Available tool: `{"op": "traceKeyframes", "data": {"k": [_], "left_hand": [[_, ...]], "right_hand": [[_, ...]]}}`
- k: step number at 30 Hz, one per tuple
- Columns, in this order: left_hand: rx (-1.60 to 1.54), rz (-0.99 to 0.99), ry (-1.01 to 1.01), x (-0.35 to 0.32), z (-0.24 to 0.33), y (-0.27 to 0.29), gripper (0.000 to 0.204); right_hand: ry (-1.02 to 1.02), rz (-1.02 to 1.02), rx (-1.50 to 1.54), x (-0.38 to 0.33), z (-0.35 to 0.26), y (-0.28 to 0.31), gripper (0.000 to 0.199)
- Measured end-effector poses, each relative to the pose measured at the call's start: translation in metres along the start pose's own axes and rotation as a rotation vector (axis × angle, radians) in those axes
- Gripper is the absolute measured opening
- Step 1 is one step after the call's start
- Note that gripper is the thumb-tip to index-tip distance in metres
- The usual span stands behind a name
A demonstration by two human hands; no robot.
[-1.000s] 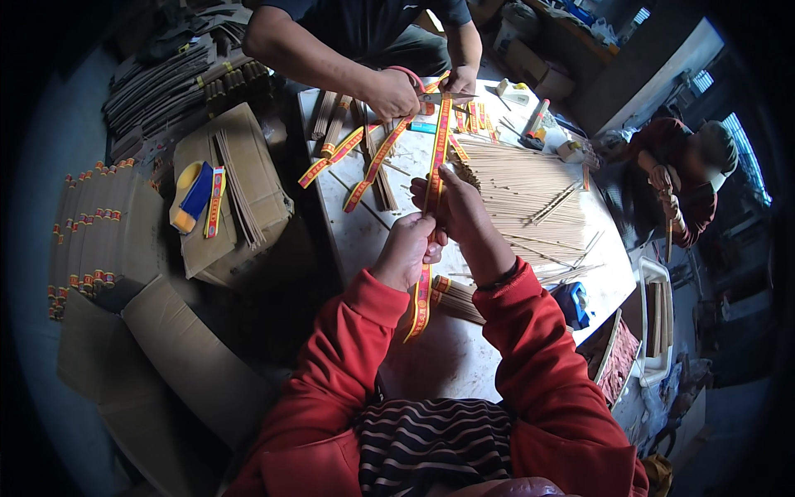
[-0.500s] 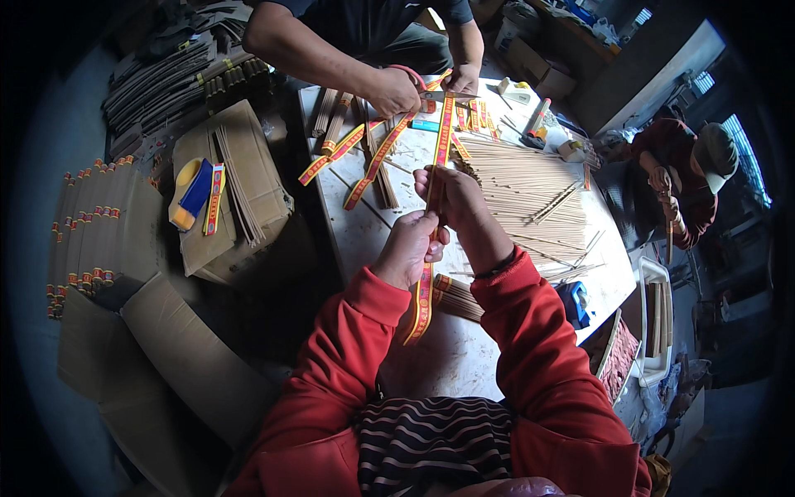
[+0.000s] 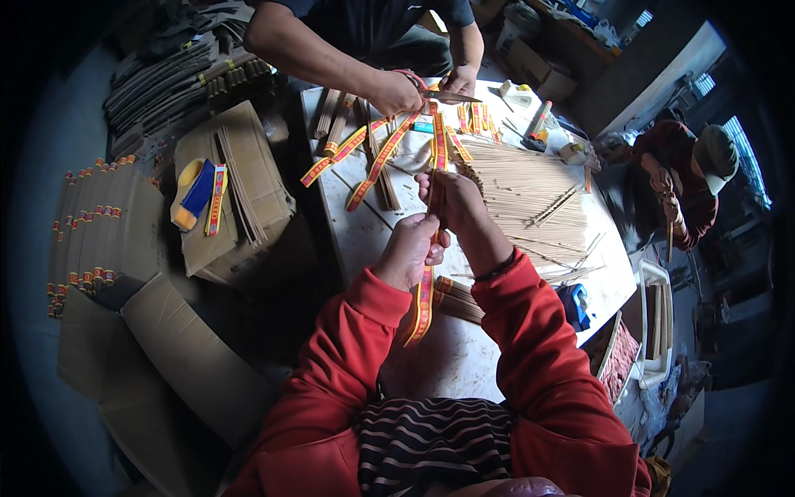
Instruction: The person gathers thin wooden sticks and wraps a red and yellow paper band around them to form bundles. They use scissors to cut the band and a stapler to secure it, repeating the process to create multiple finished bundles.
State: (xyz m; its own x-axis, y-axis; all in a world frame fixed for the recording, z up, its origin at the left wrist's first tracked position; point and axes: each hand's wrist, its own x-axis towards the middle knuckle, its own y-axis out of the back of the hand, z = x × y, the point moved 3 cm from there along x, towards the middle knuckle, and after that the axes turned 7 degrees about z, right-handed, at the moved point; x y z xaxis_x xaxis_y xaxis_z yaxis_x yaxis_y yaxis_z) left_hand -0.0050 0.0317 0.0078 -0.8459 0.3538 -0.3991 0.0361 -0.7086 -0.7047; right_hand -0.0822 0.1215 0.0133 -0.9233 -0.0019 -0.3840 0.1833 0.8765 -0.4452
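Observation:
Both my hands are closed on a long red and yellow printed paper strip [image 3: 423, 308] above the near part of the table. My left hand [image 3: 408, 251] pinches it lower down, and its tail hangs below. Just above, my right hand [image 3: 457, 203] grips the strip's upper part, which extends toward the far side. There a co-worker's hand [image 3: 396, 93] holds red-handled scissors [image 3: 447, 96], with the other hand [image 3: 460, 80] beside the blades. More printed strips [image 3: 385, 159] hang and lie left of the scissors. A bundle of thin brown sticks [image 3: 458, 300] lies beside my right forearm.
Many loose brown sticks [image 3: 530, 186] cover the right of the white table [image 3: 447, 364]. A cardboard box [image 3: 236, 178] at left bears a tape dispenser [image 3: 192, 192]. Wrapped bundles [image 3: 91, 224] stand farther left. Another person [image 3: 683, 182] holds sticks at right.
The strip's far end has come away from the co-worker's fingers and dropped slightly left. The scissors show more of their blades now. My hands have barely moved.

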Motion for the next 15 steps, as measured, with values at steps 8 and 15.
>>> {"op": "traceKeyframes", "data": {"k": [8,15], "left_hand": [[0.011,-0.012,-0.018,-0.0032,0.0031,-0.0042,0.009],[0.027,-0.03,-0.022,-0.0042,0.002,-0.0064,0.012]], "right_hand": [[0.021,-0.067,0.047,0.0005,-0.0023,0.0,0.022],[0.042,-0.045,0.033,0.0027,-0.0025,0.0073,0.021]]}}
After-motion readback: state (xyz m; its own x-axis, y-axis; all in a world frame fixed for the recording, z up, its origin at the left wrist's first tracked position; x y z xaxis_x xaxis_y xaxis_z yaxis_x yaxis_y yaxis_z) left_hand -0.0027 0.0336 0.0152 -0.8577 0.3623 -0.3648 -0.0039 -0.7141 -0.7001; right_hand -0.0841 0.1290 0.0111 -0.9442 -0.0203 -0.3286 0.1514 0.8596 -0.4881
